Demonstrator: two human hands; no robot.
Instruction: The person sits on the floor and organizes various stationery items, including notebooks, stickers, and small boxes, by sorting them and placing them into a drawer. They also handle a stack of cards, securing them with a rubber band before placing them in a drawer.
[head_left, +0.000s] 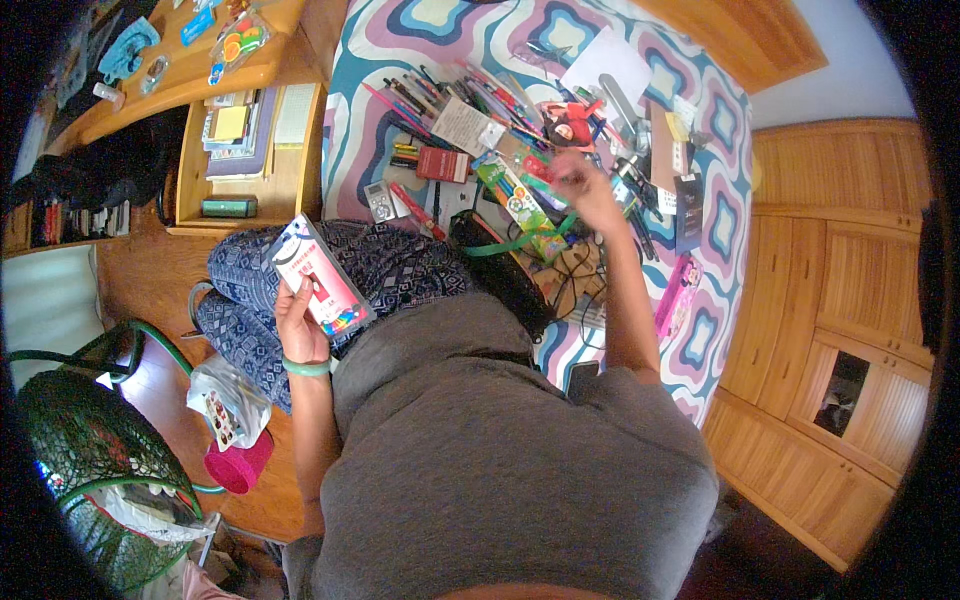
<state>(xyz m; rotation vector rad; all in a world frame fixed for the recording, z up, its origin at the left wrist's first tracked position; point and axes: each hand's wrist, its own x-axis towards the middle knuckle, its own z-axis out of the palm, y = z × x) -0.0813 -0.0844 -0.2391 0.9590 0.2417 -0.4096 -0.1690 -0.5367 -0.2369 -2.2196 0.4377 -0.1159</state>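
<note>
My left hand (300, 322), with a pale green bangle at the wrist, holds a pink and white card in a clear plastic sleeve (319, 281) above my lap. The card bears printing and a small picture; my thumb lies over its front. My right hand (589, 191) is blurred over a heap of stationery on the bed, close to a red item (536, 168). Whether its fingers grip anything is unclear. Below that hand, a green ribbon strap (499, 247) crosses a dark pouch (502, 277) and a green colored-pencil box (514, 195).
Pens and pencils (450, 94) are spread across the patterned bedspread (724, 225). Black cables (577, 277) and a pink Minnie Mouse case (677, 292) lie nearer me. An open wooden drawer (289, 195) stands left of the bed; a pink bin (240, 461) is on the floor.
</note>
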